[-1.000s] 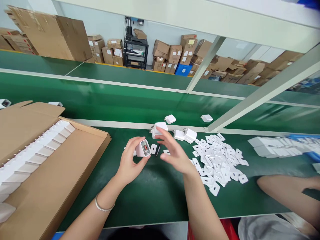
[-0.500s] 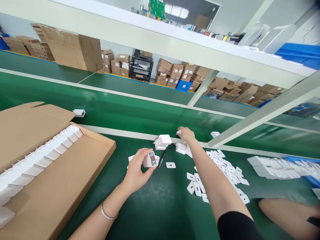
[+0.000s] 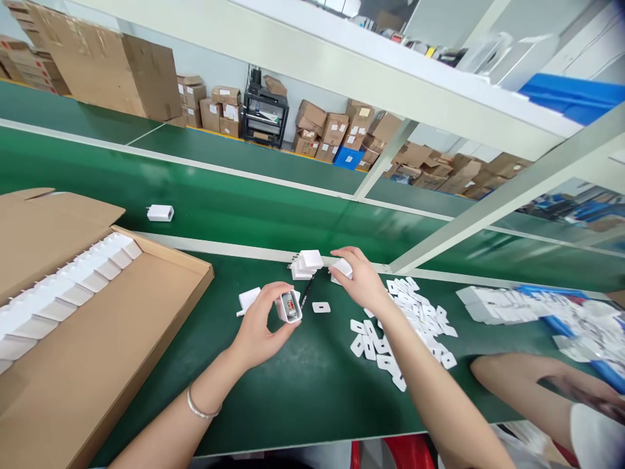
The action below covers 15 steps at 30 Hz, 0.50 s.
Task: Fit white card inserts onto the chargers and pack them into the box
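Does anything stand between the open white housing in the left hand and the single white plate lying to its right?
Yes, partly: a slim black pen-like stick lies slantwise on the green bench, between the open-ended white plastic housing held in the left hand and the flat white slotted plate.

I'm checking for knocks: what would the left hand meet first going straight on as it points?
Probably the stacked white plastic plug adapters, unless the left hand brushes the slim black stick lying before them; height is unclear.
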Available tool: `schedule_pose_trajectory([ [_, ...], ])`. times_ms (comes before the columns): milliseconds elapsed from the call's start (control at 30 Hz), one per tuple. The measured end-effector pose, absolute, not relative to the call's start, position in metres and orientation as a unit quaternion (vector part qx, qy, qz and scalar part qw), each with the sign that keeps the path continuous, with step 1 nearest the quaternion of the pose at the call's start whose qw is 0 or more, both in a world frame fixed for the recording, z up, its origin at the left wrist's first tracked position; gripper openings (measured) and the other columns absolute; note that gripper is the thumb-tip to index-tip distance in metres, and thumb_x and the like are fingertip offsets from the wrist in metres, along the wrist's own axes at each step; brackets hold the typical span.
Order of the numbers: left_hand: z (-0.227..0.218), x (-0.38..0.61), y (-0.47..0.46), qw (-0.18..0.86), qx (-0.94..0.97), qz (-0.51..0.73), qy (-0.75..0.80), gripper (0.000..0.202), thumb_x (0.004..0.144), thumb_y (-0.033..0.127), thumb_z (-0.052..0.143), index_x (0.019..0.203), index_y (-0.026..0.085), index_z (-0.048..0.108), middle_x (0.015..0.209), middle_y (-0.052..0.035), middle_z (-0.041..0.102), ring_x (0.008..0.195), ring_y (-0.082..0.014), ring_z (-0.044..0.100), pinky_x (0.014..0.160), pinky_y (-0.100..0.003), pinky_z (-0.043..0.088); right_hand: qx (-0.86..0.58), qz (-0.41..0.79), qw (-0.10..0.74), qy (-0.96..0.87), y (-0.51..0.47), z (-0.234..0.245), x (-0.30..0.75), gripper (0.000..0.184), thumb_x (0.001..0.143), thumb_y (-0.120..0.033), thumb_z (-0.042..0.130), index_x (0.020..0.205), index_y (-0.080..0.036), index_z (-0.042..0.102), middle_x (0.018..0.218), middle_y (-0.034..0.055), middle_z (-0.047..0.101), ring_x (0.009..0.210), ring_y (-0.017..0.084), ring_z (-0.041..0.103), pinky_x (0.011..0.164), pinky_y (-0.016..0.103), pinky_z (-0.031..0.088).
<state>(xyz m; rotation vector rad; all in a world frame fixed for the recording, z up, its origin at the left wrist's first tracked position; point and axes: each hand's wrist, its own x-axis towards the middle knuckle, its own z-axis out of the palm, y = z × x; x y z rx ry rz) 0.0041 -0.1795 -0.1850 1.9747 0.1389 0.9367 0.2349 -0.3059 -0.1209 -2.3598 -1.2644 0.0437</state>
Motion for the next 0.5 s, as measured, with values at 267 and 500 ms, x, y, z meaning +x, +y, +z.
schedule_pose_trajectory([
  [267, -0.190, 0.007, -0.183, 0.461, 0.765, 0.448, 0.047, 0.052, 0.085, 0.008, 0.067, 0.131, 0.024, 0.047, 0.133, -0.0120, 0.061, 0.127, -0.0245, 0.059, 0.102, -0.045, 0.054, -0.687, 0.360, 0.479, -0.411, -0.300, -0.142, 0.114, 0.043, 0.103, -0.060, 0.042, 0.109, -0.021, 0.061, 0.097, 0.0038, 0.067, 0.087, 0.017, 0.063, 0.076, 0.030, 0.050],
  [500, -0.200, 0.007, -0.179, 0.387, 0.807, 0.445, 0.041, 0.055, 0.085, 0.007, 0.063, 0.135, 0.024, 0.047, 0.134, -0.0113, 0.064, 0.126, -0.0234, 0.062, 0.101, -0.043, 0.056, -0.597, 0.355, 0.616, -0.370, -0.286, -0.181, 0.111, 0.042, 0.097, -0.061, 0.053, 0.094, -0.019, 0.059, 0.075, 0.0004, 0.054, 0.064, 0.012, 0.049, 0.060, 0.026, 0.043],
])
